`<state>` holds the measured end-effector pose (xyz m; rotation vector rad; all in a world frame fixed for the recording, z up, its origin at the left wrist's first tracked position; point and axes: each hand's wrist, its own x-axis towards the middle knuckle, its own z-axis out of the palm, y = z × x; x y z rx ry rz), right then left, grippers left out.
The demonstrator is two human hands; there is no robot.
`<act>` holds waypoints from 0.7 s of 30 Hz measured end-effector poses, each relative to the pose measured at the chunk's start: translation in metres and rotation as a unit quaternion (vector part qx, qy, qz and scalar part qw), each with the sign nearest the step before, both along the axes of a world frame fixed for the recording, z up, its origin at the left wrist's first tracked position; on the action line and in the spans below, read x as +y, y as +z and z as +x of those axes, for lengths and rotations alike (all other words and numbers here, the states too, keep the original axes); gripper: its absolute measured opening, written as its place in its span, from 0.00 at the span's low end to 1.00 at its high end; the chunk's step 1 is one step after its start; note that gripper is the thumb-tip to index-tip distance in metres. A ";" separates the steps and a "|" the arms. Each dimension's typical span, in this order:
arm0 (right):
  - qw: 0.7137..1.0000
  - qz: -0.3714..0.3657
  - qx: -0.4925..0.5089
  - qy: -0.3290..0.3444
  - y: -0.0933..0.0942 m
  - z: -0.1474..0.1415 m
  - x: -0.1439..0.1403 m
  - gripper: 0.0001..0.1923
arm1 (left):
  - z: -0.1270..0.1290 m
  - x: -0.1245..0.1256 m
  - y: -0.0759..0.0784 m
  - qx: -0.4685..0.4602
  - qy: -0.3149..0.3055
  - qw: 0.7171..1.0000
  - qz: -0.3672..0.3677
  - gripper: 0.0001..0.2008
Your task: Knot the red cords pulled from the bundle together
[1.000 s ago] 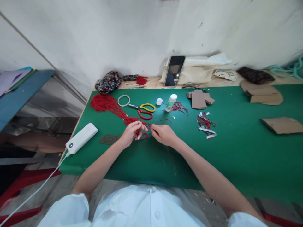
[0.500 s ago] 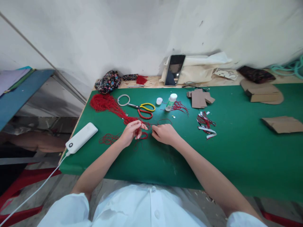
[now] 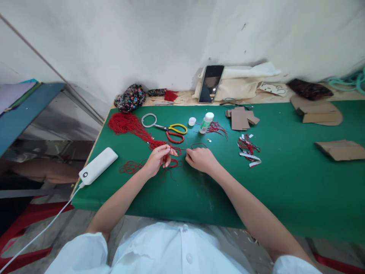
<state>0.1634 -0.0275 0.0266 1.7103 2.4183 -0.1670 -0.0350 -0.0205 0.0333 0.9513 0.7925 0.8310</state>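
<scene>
Thin red cord (image 3: 183, 149) stretches between my two hands above the green mat. My left hand (image 3: 158, 160) pinches it between thumb and fingers, with more red strands hanging below. My right hand (image 3: 201, 159) is closed on the other end, and a loose loop of cord curves up behind its knuckles. Beyond my left hand spreads a long bundle of red cords (image 3: 124, 123), reaching down close to my fingers. A looser tangle of red cord (image 3: 131, 167) lies left of my left wrist. Scissors (image 3: 172, 131) with yellow and red handles rest just past my hands.
Behind my hands stand a glue bottle (image 3: 206, 123) and a white cap (image 3: 192, 121). A phone (image 3: 211, 83) leans at the back. Cardboard pieces (image 3: 240, 118) and cord scraps (image 3: 247, 146) lie to the right. A white power bank (image 3: 98, 166) with a cable sits at the left edge.
My right hand has moved slightly to the right, widening the gap from my left hand and lengthening the cord between them. My left hand has stayed in place.
</scene>
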 end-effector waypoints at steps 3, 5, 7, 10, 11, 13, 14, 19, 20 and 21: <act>1.000 0.001 0.001 -0.003 0.000 0.000 0.000 0.18 | 0.000 0.000 0.000 -0.002 0.002 1.000 -0.003 0.12; 1.000 0.002 0.004 -0.003 -0.001 0.000 0.000 0.18 | 0.000 0.000 0.000 -0.001 0.002 1.000 -0.003 0.12; 1.000 0.004 0.009 0.000 -0.001 0.000 0.000 0.18 | 0.000 0.000 0.000 0.000 0.001 1.000 -0.003 0.13; 1.000 0.007 0.021 0.008 -0.001 -0.001 -0.001 0.18 | 0.000 0.000 0.000 -0.001 -0.002 1.000 -0.003 0.12; 1.000 0.008 0.025 0.011 -0.001 -0.001 -0.001 0.18 | 0.000 0.000 -0.001 -0.001 -0.003 1.000 -0.003 0.12; 0.999 0.009 0.029 0.013 -0.001 -0.001 -0.001 0.17 | 0.000 0.000 -0.001 0.000 -0.004 1.000 -0.003 0.12; 0.999 0.009 0.030 0.013 -0.001 -0.001 -0.001 0.17 | 0.000 0.000 -0.001 0.001 -0.004 1.000 -0.003 0.12; 0.999 0.010 0.034 0.015 -0.002 -0.001 -0.001 0.17 | 0.000 0.000 -0.002 0.002 -0.007 1.000 -0.002 0.12; 0.999 0.010 0.034 0.015 -0.002 -0.001 -0.001 0.17 | 0.000 0.000 -0.002 0.002 -0.008 1.000 -0.001 0.13; 0.999 0.011 0.034 0.015 -0.002 -0.001 -0.001 0.17 | 0.000 0.000 -0.003 0.002 -0.008 1.000 -0.001 0.13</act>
